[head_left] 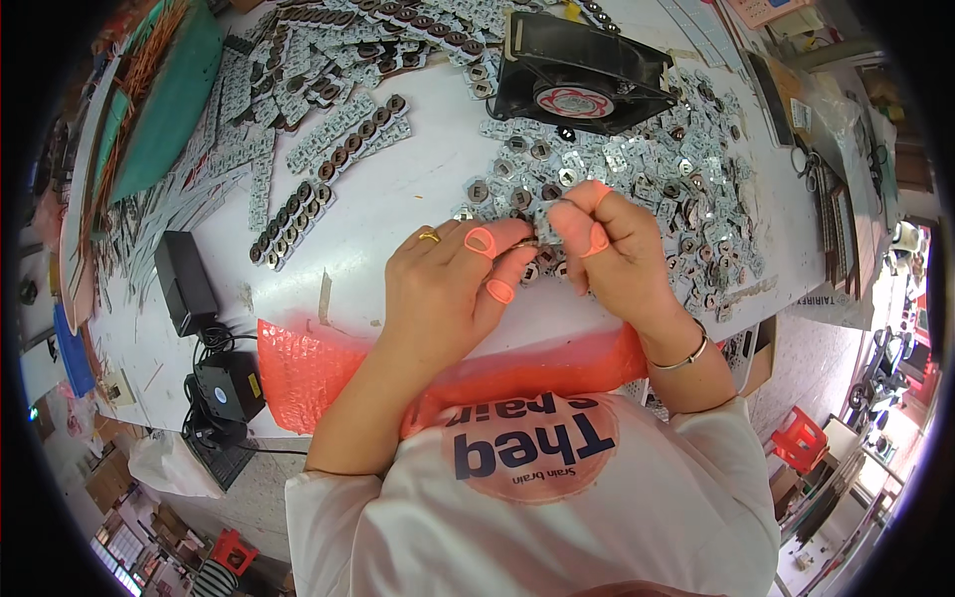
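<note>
Pieces (686, 179), small, silvery, many dark-centred, heaped

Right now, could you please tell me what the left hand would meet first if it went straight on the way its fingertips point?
The left hand would probably meet the right hand first, whose thumb and fingers lie just ahead, though relative depth is unclear.

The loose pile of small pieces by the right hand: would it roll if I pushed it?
The pile would probably scatter, since its small pieces look separate. They'd likely slide more than roll, seeming flat on a smooth white tabletop. Each is probably light, being small beside the right hand.
</note>
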A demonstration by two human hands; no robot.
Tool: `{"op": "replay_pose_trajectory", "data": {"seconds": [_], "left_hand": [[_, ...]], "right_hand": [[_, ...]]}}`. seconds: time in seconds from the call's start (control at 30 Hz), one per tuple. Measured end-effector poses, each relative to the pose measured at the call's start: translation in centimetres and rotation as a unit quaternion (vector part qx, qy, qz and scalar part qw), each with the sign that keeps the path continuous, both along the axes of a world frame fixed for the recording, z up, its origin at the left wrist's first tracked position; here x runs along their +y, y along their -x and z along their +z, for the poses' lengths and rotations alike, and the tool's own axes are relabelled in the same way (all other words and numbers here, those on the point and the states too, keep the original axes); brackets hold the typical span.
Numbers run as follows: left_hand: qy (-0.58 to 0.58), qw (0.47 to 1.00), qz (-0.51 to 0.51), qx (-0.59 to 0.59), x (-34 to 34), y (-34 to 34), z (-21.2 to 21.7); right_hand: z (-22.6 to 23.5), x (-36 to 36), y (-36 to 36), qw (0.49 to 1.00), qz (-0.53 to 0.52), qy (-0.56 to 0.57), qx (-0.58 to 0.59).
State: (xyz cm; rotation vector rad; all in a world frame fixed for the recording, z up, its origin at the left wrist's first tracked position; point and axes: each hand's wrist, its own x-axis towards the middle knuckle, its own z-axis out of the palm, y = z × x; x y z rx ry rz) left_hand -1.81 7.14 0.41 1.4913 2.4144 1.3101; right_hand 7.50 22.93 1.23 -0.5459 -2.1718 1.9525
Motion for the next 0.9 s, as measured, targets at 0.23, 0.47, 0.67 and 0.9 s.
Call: {"op": "replay_pose_trajectory", "data": {"seconds": [0.23,0.47,0.67,0.9], "left_hand": [[-0.020,1.000,0.019,-0.009,0.0,0.0,-0.2],[-0.021,0.997,0.045,-0.063,0.2,-0.2,-0.5],[-0.073,0.981,0.007,-0.178,-0.5,0.7,-0.1],[-0.047,0.918,-0.040,-0.392,-1.1,0.3,-0.1]], "right_hand": [[0.2,-0.2,-0.2,0.997,0.019,0.066,-0.022],[0.3,0.2,-0.1,1.000,0.003,0.020,-0.018],[-0.7,1.8,0.1,0.957,0.089,-0.252,0.108],[0.4,2.0,-0.3,0.977,0.123,-0.162,0.071]]}}
